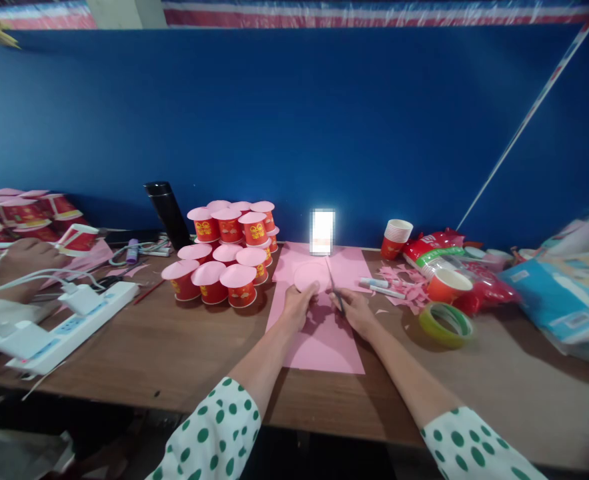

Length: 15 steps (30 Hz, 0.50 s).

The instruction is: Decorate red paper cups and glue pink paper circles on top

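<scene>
My left hand (298, 304) is closed on a round pink paper disc (310, 275), held just above a pink paper sheet (324, 347) that lies on the wooden table (184, 360). My right hand (355, 311) grips a pair of scissors (333, 283), whose blades point up and away beside the disc's right edge. Both hands sit close together over the sheet. To their left stands a stacked group of upside-down red paper cups (224, 257) with pink paper circles on top.
A white power strip (61, 327) with chargers lies at left, near another person's hand (24, 257) and more red cups (24, 213). A black flask (167, 213), a lit phone (322, 232), stacked cups (395, 239), glue sticks (381, 287), pink scraps (407, 283), a green tape roll (445, 323) and plastic bags (559, 293) surround the work area.
</scene>
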{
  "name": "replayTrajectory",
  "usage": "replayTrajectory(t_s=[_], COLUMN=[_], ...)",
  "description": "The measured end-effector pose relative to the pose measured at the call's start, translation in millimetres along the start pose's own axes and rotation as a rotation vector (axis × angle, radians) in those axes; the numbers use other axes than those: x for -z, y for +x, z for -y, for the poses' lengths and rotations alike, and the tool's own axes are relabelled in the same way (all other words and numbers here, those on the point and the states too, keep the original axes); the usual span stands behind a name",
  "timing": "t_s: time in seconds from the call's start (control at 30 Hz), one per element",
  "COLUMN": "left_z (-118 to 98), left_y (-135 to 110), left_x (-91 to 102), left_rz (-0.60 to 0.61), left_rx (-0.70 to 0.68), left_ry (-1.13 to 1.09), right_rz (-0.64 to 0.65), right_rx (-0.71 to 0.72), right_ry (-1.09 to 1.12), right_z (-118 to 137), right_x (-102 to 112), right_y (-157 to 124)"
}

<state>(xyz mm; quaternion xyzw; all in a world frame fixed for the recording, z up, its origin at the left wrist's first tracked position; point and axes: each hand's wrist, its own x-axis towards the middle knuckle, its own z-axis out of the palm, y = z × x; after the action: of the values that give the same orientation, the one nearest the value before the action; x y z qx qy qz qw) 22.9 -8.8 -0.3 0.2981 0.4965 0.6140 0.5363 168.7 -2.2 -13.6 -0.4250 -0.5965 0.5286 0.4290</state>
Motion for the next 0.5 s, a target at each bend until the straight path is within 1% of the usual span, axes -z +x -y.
replayTrajectory(t_s=[0.27, 0.5], left_z=[2.6, -1.3], left_y=[1.6, -1.4], left_x=[1.2, -0.4], left_rz=[0.003, 0.000], left_rx=[0.013, 0.030], left_ry=[0.031, 0.015], right_rz=[0.011, 0.006], right_rx=[-0.012, -0.012], right_ry=[0.030, 0.030], right_z=[1.8, 1.0], right_x=[-1.6, -0.6], right_y=[-0.4, 0.1])
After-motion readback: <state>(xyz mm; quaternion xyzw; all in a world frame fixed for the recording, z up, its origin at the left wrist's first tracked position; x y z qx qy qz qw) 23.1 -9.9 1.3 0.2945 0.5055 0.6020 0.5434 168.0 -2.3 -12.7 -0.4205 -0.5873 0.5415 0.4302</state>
